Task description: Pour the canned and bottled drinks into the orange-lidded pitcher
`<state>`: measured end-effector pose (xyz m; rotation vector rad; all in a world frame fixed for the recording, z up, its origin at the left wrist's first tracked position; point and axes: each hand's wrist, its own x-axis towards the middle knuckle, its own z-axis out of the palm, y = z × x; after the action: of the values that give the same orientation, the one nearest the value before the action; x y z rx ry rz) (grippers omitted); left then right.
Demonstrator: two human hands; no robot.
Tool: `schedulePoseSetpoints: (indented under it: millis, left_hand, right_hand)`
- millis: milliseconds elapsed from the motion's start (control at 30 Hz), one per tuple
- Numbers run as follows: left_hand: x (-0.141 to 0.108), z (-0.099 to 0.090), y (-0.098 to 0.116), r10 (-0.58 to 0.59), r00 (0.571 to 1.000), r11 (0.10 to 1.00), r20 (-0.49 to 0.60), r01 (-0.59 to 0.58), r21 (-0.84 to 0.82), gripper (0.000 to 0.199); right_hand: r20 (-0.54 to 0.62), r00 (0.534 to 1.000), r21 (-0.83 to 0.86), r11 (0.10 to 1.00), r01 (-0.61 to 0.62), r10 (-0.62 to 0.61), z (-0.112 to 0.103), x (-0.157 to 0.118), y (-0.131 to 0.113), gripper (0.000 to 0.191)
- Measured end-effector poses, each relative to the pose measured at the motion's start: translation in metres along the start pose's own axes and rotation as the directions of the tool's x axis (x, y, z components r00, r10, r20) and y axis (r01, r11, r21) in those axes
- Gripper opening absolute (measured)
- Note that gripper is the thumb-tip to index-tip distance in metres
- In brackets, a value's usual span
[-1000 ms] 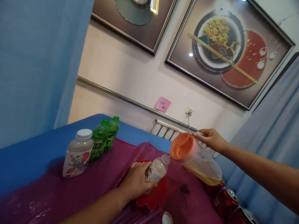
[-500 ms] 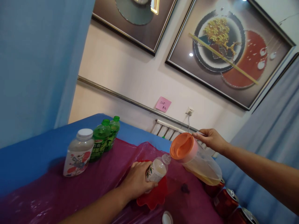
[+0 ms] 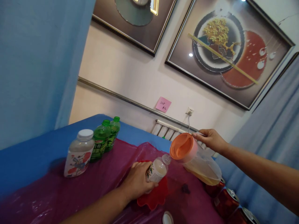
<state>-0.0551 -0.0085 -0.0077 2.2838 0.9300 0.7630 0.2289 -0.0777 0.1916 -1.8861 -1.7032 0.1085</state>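
My left hand (image 3: 137, 181) is wrapped round a small clear bottle (image 3: 157, 170) with a leaf-patterned label, tilted to the right above a red scalloped dish (image 3: 153, 199). My right hand (image 3: 211, 139) grips the handle of a clear pitcher (image 3: 202, 168) with an orange lid (image 3: 183, 146). The pitcher lies tipped on its side in the air, its lid end close to the bottle's open mouth. Yellowish liquid rests along the pitcher's lower side. Whether any liquid passes between them I cannot tell. A white cap (image 3: 167, 217) lies on the purple sheet (image 3: 100, 186) near the dish.
A white-capped bottle (image 3: 79, 154) and two green bottles (image 3: 100, 141) (image 3: 114, 132) stand at the left. Several red cans (image 3: 226, 200) line the right edge. Behind are a pink note (image 3: 163, 104), a pipe and framed pictures on the wall. Blue curtains hang at both sides.
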Motion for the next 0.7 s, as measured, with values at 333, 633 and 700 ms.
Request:
schedulePoseSetpoints:
  millis: [333, 633, 700]
  left_hand:
    - [0.0010, -0.0006, 0.0007, -0.013, 1.000, 1.000, 0.014, 0.013, 0.010, 0.055]
    - [0.0010, -0.0021, 0.0023, -0.018, 0.999, 1.000, 0.028, 0.018, 0.025, 0.052]
    - [0.0007, -0.0009, 0.0011, -0.014, 1.000, 1.000, 0.016, 0.014, 0.013, 0.052]
  right_hand:
    - [0.005, 1.000, 0.017, 1.000, -0.001, 0.001, 0.0002, 0.0003, 0.0022, 0.066]
    - [-0.002, 1.000, -0.021, 1.000, 0.019, -0.019, -0.0011, 0.0005, 0.0040, 0.067]
    - [0.005, 1.000, -0.021, 1.000, 0.020, -0.020, -0.0012, 0.0001, 0.0034, 0.067]
